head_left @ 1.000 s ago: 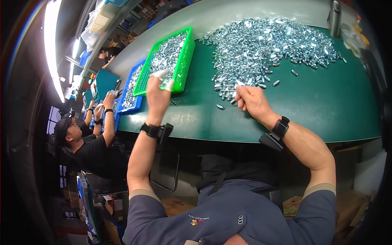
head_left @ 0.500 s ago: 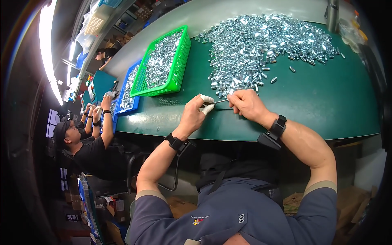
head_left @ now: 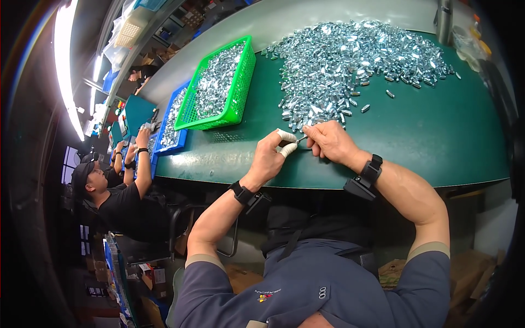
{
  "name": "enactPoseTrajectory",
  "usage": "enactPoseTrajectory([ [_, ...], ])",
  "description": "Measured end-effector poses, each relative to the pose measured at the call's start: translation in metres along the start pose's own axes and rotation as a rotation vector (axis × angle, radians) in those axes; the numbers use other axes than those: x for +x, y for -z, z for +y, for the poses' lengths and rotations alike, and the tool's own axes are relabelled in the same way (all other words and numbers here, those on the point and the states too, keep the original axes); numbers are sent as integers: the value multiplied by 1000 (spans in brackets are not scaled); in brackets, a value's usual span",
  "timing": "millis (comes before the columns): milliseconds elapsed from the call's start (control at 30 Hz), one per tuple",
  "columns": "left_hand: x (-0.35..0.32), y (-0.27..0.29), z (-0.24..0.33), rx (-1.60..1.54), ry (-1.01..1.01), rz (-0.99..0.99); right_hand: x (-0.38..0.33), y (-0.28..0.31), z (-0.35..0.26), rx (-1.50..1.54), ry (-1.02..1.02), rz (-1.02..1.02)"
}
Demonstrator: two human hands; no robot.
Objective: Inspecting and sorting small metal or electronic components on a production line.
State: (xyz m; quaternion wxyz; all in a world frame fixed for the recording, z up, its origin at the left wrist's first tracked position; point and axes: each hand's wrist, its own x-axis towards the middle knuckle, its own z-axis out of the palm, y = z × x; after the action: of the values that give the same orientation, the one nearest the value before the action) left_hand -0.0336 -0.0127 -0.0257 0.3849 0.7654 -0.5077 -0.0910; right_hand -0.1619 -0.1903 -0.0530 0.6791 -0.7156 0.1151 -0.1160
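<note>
My left hand (head_left: 269,156), with white wraps on thumb and forefinger, is closed in a pinch at its fingertips. Between them sits a small metal part (head_left: 297,142), mostly hidden by the wraps. My right hand (head_left: 332,143) is closed on a thin metal rod (head_left: 302,138), whose far end meets the part at the left fingertips. Both hands are just above the green tabletop (head_left: 394,142). Directly beyond them spreads a large pile of small shiny metal pieces (head_left: 322,82), its near tip close to my right fingers.
A green plastic basket (head_left: 239,98) full of similar pieces stands left of the pile, beside a blue tray (head_left: 170,148) of more pieces. Several loose pieces lie off the pile's right side. Farther left a co-worker in black (head_left: 120,202) works at the same bench.
My left hand has moved right, toward my right hand, with its pinched part. Less of the rod shows between the hands. My right hand has hardly moved.
</note>
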Motion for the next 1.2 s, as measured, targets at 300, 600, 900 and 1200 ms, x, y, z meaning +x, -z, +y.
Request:
enactPoseTrajectory([
  [300, 8, 4, 5, -4, -91, 7, -3, -4, -5, 5, 21, -21],
  [600, 50, 142, -23, 627, -179, 408, 6, 6, -5, 186, 81, 195],
  [900, 96, 40, -76, 535, -248, 3, 8, 4, 2, 156, 63, 173],
  [1200, 45, 36, -60, 464, -100, -30, 0, 4, -5, 39, -3, 99],
])
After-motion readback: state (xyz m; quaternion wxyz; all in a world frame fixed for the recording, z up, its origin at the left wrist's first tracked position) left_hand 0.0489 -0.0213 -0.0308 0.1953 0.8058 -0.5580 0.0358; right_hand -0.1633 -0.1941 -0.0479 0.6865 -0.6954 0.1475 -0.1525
